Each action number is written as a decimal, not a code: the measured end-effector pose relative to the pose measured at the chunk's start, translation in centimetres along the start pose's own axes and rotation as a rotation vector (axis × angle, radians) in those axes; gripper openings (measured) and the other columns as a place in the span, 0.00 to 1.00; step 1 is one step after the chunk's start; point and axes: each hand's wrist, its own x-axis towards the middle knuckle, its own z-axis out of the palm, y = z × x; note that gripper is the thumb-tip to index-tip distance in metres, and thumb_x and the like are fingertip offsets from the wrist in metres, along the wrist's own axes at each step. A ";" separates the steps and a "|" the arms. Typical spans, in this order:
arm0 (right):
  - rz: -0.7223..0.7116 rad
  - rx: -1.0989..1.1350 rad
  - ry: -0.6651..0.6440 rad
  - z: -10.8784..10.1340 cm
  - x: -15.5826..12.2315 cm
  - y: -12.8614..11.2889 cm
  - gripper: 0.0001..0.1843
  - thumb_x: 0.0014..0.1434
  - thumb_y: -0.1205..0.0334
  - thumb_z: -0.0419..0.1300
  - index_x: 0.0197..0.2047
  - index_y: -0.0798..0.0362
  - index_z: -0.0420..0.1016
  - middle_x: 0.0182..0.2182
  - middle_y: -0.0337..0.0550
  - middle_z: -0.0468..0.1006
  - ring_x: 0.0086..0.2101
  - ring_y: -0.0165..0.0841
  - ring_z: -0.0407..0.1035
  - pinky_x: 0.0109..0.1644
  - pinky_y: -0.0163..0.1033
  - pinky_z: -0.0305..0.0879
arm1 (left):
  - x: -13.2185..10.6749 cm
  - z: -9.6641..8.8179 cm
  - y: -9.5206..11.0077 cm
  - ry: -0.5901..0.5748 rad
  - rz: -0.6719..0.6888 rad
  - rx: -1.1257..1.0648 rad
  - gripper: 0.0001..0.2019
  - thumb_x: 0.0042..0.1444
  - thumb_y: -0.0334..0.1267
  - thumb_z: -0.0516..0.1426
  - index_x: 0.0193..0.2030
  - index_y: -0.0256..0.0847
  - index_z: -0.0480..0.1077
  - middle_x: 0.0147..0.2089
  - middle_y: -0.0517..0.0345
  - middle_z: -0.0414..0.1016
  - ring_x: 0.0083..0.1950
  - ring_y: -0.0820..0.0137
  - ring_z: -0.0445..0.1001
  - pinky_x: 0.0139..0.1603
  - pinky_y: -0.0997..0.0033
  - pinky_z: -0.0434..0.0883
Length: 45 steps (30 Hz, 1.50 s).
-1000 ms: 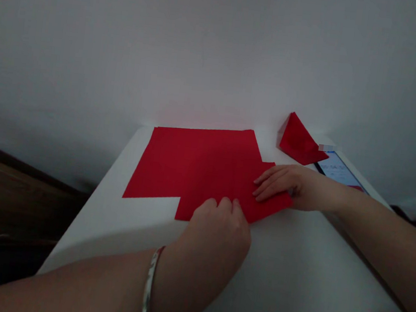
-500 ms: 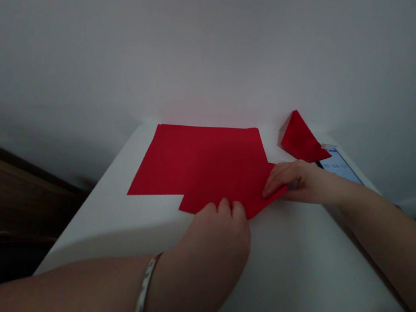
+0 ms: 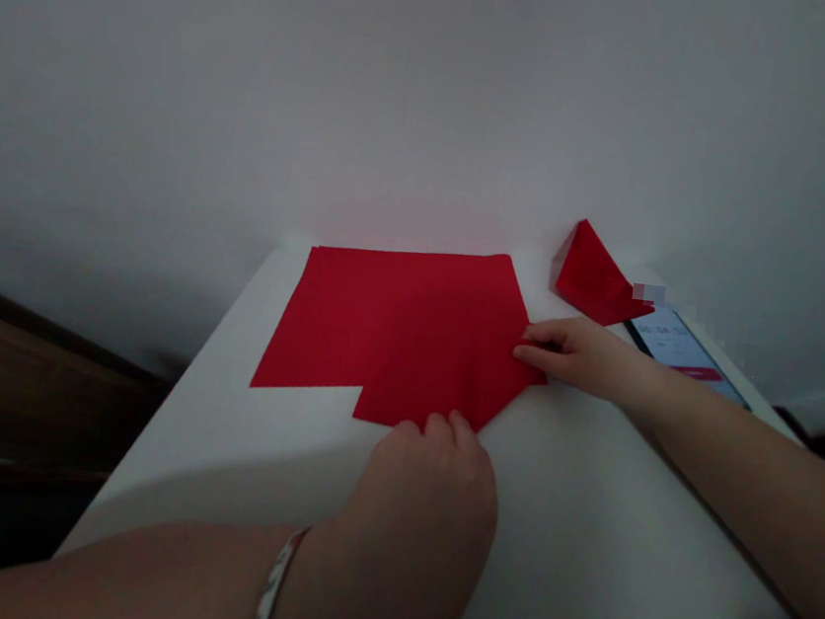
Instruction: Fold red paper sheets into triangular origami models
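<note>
A red sheet of paper (image 3: 418,390) lies partly over a larger red sheet (image 3: 338,311), and their edges blend in the middle. My left hand (image 3: 425,520) has its fingers curled over the near edge of the upper sheet; the fingertips are partly hidden. At that sheet's right side, my right hand (image 3: 578,358) pinches a folded-over part between thumb and fingers. A slanted edge runs from the left fingers up toward the right hand. Beyond the right hand stands a folded red paper piece (image 3: 595,279), peaked like a tent.
Both sheets rest on a white table (image 3: 579,547) set against a pale wall (image 3: 436,104). A phone (image 3: 683,345) with a lit screen lies on the right, partly under the folded piece's tip. Brown wooden furniture (image 3: 23,384) stands to the left.
My right hand has shifted slightly left and up, bringing the paper's right edge inward, and more of the phone shows. My left hand has stayed near the same edge, its fingers slightly lower.
</note>
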 end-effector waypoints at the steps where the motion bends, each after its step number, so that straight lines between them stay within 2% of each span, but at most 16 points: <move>1: 0.005 -0.048 0.031 0.2 0.0 -0.3 0.19 0.60 0.48 0.53 0.23 0.50 0.63 0.19 0.34 0.66 0.22 0.29 0.60 0.26 0.37 0.52 | 0.0 -0.1 0.0 -0.014 -0.004 -0.015 0.11 0.57 0.28 0.49 0.39 0.34 0.73 0.39 0.40 0.74 0.38 0.56 0.75 0.28 0.62 0.70; 3: -0.005 -0.130 0.090 0.5 0.0 -0.6 0.19 0.60 0.49 0.53 0.22 0.50 0.62 0.19 0.34 0.65 0.22 0.29 0.58 0.26 0.37 0.50 | -0.1 -0.2 0.1 -0.006 -0.014 -0.045 0.10 0.56 0.27 0.50 0.37 0.36 0.72 0.35 0.44 0.73 0.34 0.58 0.74 0.25 0.65 0.67; 5: -0.024 -0.195 0.148 0.7 -0.1 -0.8 0.18 0.60 0.50 0.53 0.23 0.50 0.62 0.20 0.35 0.65 0.22 0.29 0.58 0.26 0.37 0.49 | -0.1 -0.1 0.1 0.052 -0.022 -0.066 0.09 0.56 0.28 0.51 0.39 0.37 0.72 0.33 0.47 0.72 0.31 0.60 0.73 0.23 0.67 0.65; 8: -0.039 -0.261 0.204 1.0 -0.1 -0.7 0.15 0.59 0.52 0.54 0.25 0.51 0.64 0.22 0.37 0.67 0.23 0.30 0.58 0.26 0.37 0.49 | -0.1 0.0 0.1 0.134 -0.053 -0.047 0.15 0.57 0.31 0.51 0.50 0.34 0.70 0.32 0.48 0.73 0.29 0.62 0.73 0.23 0.67 0.64; 10: -0.034 -0.288 0.218 1.1 0.0 -0.7 0.13 0.58 0.52 0.54 0.27 0.51 0.66 0.24 0.39 0.69 0.24 0.30 0.59 0.27 0.37 0.49 | -0.1 -0.1 0.2 0.140 -0.082 -0.023 0.18 0.58 0.33 0.52 0.55 0.32 0.68 0.32 0.48 0.73 0.29 0.62 0.73 0.23 0.67 0.64; 13: -0.020 -0.289 0.207 1.2 -0.1 -0.8 0.11 0.58 0.53 0.54 0.30 0.51 0.69 0.26 0.40 0.72 0.25 0.31 0.60 0.27 0.37 0.49 | 0.0 -0.2 0.2 0.153 -0.091 -0.030 0.18 0.59 0.38 0.53 0.54 0.32 0.70 0.33 0.48 0.74 0.30 0.62 0.73 0.24 0.66 0.65; 17: -0.030 -0.274 0.187 1.0 -0.4 -1.2 0.11 0.57 0.53 0.55 0.32 0.51 0.71 0.25 0.39 0.72 0.25 0.31 0.60 0.27 0.37 0.50 | 0.2 0.0 0.2 0.289 -0.096 -0.028 0.22 0.59 0.44 0.54 0.56 0.31 0.68 0.34 0.48 0.74 0.33 0.62 0.72 0.26 0.65 0.65; 22: -0.060 -0.346 0.231 0.9 -0.7 -1.6 0.12 0.59 0.54 0.54 0.32 0.52 0.72 0.28 0.42 0.73 0.27 0.33 0.62 0.29 0.38 0.50 | 0.6 0.7 -0.3 0.392 -0.064 -0.001 0.16 0.59 0.41 0.55 0.50 0.35 0.72 0.38 0.51 0.73 0.35 0.62 0.70 0.24 0.64 0.64; 25: -0.025 -0.317 0.274 0.9 -0.7 -1.7 0.12 0.60 0.54 0.53 0.32 0.52 0.71 0.28 0.42 0.74 0.27 0.32 0.62 0.29 0.38 0.51 | 0.7 0.8 -0.6 0.424 -0.051 0.038 0.17 0.58 0.40 0.55 0.52 0.35 0.71 0.42 0.51 0.73 0.36 0.63 0.69 0.24 0.64 0.64; 30: -0.003 -0.267 0.295 1.0 -0.5 -1.3 0.10 0.59 0.55 0.55 0.31 0.51 0.72 0.27 0.40 0.74 0.27 0.31 0.61 0.29 0.37 0.51 | 0.9 1.0 -0.8 0.440 -0.047 0.064 0.22 0.61 0.42 0.52 0.58 0.32 0.66 0.52 0.48 0.73 0.42 0.60 0.70 0.30 0.60 0.68; 33: -0.007 -0.249 0.302 1.0 -0.5 -1.2 0.09 0.57 0.57 0.55 0.30 0.52 0.72 0.27 0.40 0.74 0.26 0.31 0.61 0.28 0.37 0.51 | 0.9 1.1 -0.8 0.439 -0.029 0.046 0.23 0.63 0.42 0.49 0.62 0.33 0.62 0.53 0.48 0.72 0.44 0.59 0.70 0.34 0.58 0.70; 40: 0.014 -0.240 0.324 1.1 -0.5 -1.5 0.08 0.57 0.58 0.57 0.34 0.51 0.74 0.28 0.40 0.75 0.27 0.32 0.63 0.29 0.38 0.53 | 1.0 0.9 -0.8 0.398 -0.038 -0.015 0.24 0.63 0.42 0.49 0.63 0.34 0.60 0.57 0.45 0.71 0.52 0.57 0.69 0.42 0.55 0.72; 45: 0.037 -0.200 0.428 1.3 -0.4 -1.3 0.08 0.57 0.58 0.57 0.35 0.51 0.74 0.29 0.40 0.76 0.28 0.32 0.64 0.30 0.37 0.55 | 1.3 0.9 -1.2 0.375 -0.057 -0.014 0.27 0.62 0.46 0.50 0.65 0.33 0.59 0.62 0.44 0.67 0.56 0.53 0.68 0.43 0.52 0.72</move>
